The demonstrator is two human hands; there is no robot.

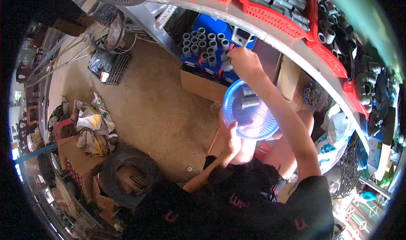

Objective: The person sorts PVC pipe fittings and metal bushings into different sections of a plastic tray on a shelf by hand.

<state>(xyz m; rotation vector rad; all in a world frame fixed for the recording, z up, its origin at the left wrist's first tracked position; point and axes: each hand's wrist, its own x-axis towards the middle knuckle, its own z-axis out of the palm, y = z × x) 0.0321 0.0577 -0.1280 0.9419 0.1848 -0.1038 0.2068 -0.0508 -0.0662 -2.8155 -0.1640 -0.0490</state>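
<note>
My left hand (231, 139) grips the near left rim of a round blue plastic basket (270, 128), thumb over the edge. Inside the basket lie a few grey pipe fittings (250, 101). Beyond it, my right hand (244, 62) is over the right end of a blue box (202, 68), fingers closed around a grey pipe fitting (226, 65) that they partly cover. Several more grey fittings (202, 43) stand upright in rows on the box, open ends up. The basket rests over my lap, tilted toward me.
Red baskets (275, 12) of grey fittings line the metal-edged shelf (237, 18) above. A cardboard box (203, 84) sits under the blue box. On the floor at left are a wire coil (131, 176), crumpled bags (95, 126) and a black crate (116, 68). White bags (336, 136) lie at right.
</note>
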